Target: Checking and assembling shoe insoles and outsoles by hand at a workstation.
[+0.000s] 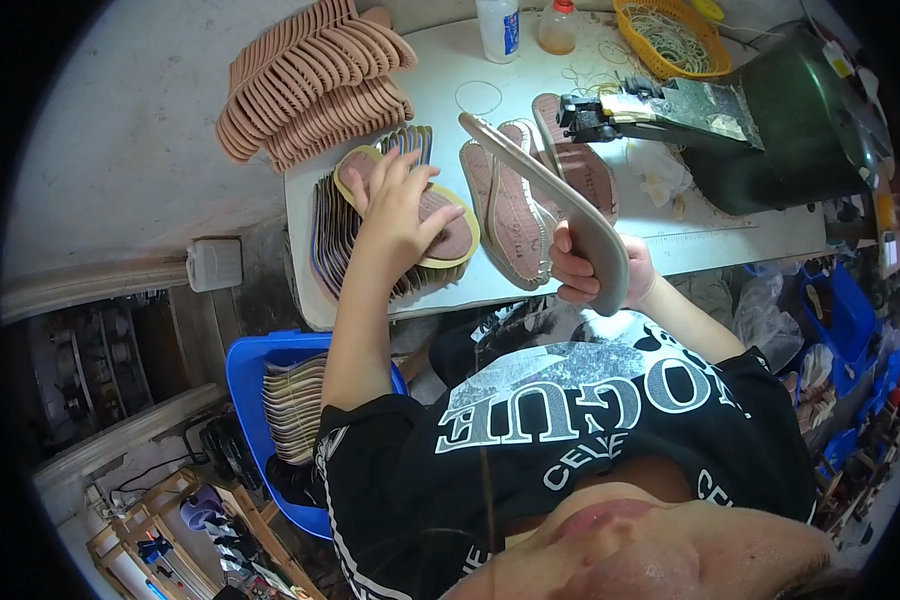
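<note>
A pale grey tabletop [440, 95], smudged and littered with scraps, was seen set against a rough grey concrete wall, with dim shelving and wooden racks crowded below it to the left. The left hand [400, 205] was laid flat, fingers spread, on a brown insole with a yellow-green rim [452, 238], which topped a fanned stack of thin flat insoles with dark edges [332, 232] at the near left edge of the tabletop. The right hand [582, 270] was closed around the heel end of a beige, smooth, curved shoe sole [550, 190], held tilted on edge above the near side of the tabletop. Just behind it, three pinkish soles with a textured, stitched-looking face [515, 210] were lying side by side. A large overlapping pile of matte pink rubbery soles [310, 85] was spread across the far left corner. Two plastic bottles [525, 25], a yellow woven plastic basket [638, 40] holding rubber bands and a dark green rounded machine with a glue-crusted metal arm [780, 120] were ranged along the far and right side. Below the tabletop, a blue plastic tub [245, 375] was filled with more stacked insoles.
</note>
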The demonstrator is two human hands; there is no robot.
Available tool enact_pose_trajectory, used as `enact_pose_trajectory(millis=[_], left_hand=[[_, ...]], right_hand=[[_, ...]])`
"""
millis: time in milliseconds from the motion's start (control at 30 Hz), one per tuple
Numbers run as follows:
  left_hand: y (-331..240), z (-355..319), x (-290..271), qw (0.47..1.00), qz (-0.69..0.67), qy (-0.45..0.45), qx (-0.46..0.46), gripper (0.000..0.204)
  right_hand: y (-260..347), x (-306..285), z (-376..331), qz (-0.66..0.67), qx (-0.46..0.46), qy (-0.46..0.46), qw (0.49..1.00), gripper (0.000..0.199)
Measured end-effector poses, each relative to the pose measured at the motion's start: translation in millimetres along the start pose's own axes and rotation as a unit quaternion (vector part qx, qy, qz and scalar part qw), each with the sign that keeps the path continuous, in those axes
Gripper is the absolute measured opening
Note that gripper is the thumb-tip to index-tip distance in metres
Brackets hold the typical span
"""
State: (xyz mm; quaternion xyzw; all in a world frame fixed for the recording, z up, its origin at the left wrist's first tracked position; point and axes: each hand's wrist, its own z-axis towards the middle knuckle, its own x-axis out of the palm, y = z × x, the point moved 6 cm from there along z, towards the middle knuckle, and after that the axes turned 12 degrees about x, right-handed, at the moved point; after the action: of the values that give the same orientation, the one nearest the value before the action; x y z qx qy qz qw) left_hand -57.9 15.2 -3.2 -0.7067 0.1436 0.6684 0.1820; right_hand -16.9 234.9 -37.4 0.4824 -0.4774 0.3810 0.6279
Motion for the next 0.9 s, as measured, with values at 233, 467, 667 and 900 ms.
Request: enact_pose_trajectory(millis=[233,467,667,900], left_hand=[[-71.4,23.8,-54.5,0.638,-0.690,-0.314,0.136,0.066],[-101.3,34.2,-45.8,0.640,-0.673,-0.358,0.093,0.071],[-120.0,29.4,-31.5,0.683,-0.617,-0.390,0.036,0.068],[-128.3,28.6,-29.1,0.659,-0.643,-0.375,0.106,0.062]], right_hand=[[7.7,2.6,5.2,-0.183,-0.016,-0.123,0.975,0.033],[57.1,66.9,-2.1,-0.446,-0.287,-0.301,0.793,0.036],[55.7,92.3,-2.4,-0.419,-0.311,-0.328,0.787,0.031],[57.9,83.6,-13.0,-0.292,-0.272,-0.312,0.862,0.036]])
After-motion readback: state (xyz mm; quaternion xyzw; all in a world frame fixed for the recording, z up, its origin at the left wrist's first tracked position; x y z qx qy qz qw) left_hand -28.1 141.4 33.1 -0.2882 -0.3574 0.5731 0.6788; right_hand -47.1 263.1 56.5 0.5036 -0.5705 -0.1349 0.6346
